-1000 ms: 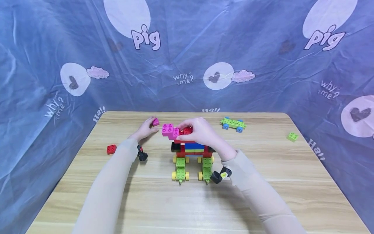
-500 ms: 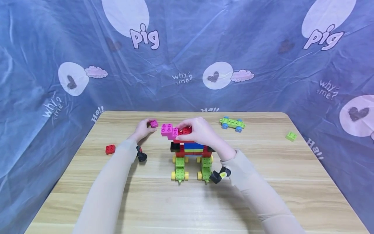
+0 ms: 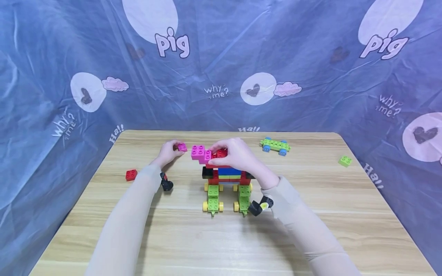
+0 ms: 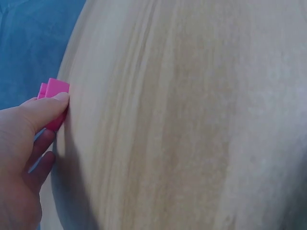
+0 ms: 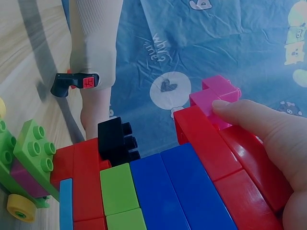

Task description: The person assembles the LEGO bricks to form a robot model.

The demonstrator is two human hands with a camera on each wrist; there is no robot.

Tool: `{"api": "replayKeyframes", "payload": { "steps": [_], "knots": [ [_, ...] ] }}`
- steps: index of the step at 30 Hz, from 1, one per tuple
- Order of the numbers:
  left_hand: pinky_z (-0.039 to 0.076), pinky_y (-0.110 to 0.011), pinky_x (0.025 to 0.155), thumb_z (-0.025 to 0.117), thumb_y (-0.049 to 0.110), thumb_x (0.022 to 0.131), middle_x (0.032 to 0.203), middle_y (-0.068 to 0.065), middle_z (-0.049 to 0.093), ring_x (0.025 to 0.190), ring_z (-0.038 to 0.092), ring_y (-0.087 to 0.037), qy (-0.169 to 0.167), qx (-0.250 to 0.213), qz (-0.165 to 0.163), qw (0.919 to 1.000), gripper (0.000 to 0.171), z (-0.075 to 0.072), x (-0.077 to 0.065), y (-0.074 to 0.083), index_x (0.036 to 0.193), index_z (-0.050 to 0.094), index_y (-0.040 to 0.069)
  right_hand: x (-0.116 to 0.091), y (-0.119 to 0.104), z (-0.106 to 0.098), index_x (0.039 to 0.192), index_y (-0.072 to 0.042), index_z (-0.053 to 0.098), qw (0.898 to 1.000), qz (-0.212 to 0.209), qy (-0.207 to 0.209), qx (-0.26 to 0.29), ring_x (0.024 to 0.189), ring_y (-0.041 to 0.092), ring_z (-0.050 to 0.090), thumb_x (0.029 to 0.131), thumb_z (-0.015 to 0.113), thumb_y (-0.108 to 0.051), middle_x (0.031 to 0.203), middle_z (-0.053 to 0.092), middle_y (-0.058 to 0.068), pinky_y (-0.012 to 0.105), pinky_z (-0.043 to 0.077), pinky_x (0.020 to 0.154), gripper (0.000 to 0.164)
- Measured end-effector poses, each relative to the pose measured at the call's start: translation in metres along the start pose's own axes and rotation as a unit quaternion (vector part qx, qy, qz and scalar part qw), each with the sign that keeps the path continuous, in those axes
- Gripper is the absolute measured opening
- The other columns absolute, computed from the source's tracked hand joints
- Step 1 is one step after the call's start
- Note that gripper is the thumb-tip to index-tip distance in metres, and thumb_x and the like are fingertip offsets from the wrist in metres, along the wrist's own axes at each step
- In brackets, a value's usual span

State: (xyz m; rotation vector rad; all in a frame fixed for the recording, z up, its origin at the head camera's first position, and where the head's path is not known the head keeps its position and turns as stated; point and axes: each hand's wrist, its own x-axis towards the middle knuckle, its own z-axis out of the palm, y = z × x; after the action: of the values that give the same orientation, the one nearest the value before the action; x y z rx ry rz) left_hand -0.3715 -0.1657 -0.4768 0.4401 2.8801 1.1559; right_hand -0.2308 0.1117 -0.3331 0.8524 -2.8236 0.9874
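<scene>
My left hand (image 3: 168,152) pinches a small magenta toy brick (image 3: 182,147) near the back left of the table; in the left wrist view the thumb lies across the side of that magenta brick (image 4: 58,88). My right hand (image 3: 236,154) grips the top of a brick-built figure, its thumb against pink bricks (image 5: 216,98) that stick out at the upper left. Red bricks (image 5: 211,139) form the figure's top, with blue bricks (image 5: 163,187), lime ones and a black brick (image 5: 112,139) lower down. It stands on green wheeled bases (image 3: 213,201) with yellow wheels.
A lime car base (image 3: 275,145) with blue wheels stands at the back right. Farther right lies a lime brick (image 3: 345,161). A red brick (image 3: 131,175) rests beside the left forearm. Blue printed cloth (image 3: 221,107) rises behind the wooden table (image 3: 221,245).
My left hand has closed its fingers on the magenta brick, which has shifted slightly toward me and left. The right hand keeps its grip on the figure's top.
</scene>
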Motion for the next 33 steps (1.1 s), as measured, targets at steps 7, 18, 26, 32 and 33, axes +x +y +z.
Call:
{"api": "replayKeyframes", "payload": {
  "steps": [7,18,26,32,33],
  "knots": [
    [0.045,-0.045,0.100,0.071,0.012,0.086,0.118,-0.023,0.061,0.109,0.058,-0.036,-0.003,-0.044,-0.014,0.9989,0.049,-0.002,0.002,0.010,0.132,0.055,0.001,0.000,0.001,0.001,0.113,-0.011,0.072,1.000,0.006,-0.001,0.002,0.095,0.017,0.066,0.080,0.079,-0.032,0.107,0.073,0.003,0.030,0.053,0.081,0.039],
    [0.043,-0.041,0.096,0.071,0.004,0.082,0.116,-0.018,0.057,0.103,0.052,-0.029,0.027,-0.168,-0.007,0.9854,0.048,-0.018,0.002,0.033,0.128,0.057,0.002,0.000,0.002,0.000,0.112,-0.011,0.072,1.000,-0.001,0.000,0.005,0.092,0.016,0.065,0.080,0.078,-0.032,0.107,0.073,0.004,0.029,0.052,0.078,0.039],
    [0.046,-0.044,0.098,0.073,0.010,0.083,0.119,-0.020,0.062,0.107,0.057,-0.032,0.043,-0.113,0.014,0.9926,0.047,-0.035,-0.001,0.063,0.127,0.058,0.001,0.001,0.002,-0.002,0.113,-0.011,0.072,1.000,-0.001,-0.003,0.010,0.097,0.018,0.066,0.080,0.078,-0.032,0.108,0.073,0.004,0.031,0.053,0.081,0.039],
    [0.049,-0.041,0.093,0.076,0.016,0.082,0.115,-0.017,0.066,0.102,0.061,-0.030,0.048,-0.090,0.029,0.9944,0.046,-0.046,-0.007,0.087,0.124,0.062,0.004,0.001,0.002,-0.002,0.112,-0.010,0.072,1.000,-0.005,-0.001,0.012,0.097,0.018,0.066,0.080,0.078,-0.031,0.108,0.073,0.005,0.032,0.053,0.082,0.039],
    [0.050,-0.040,0.092,0.076,0.016,0.081,0.114,-0.017,0.067,0.101,0.062,-0.030,0.048,-0.088,0.031,0.9945,0.046,-0.047,-0.009,0.091,0.124,0.063,0.004,0.001,0.002,-0.002,0.112,-0.010,0.072,1.000,-0.006,-0.001,0.012,0.097,0.019,0.066,0.080,0.078,-0.031,0.108,0.073,0.005,0.032,0.053,0.083,0.039]
  ]
}}
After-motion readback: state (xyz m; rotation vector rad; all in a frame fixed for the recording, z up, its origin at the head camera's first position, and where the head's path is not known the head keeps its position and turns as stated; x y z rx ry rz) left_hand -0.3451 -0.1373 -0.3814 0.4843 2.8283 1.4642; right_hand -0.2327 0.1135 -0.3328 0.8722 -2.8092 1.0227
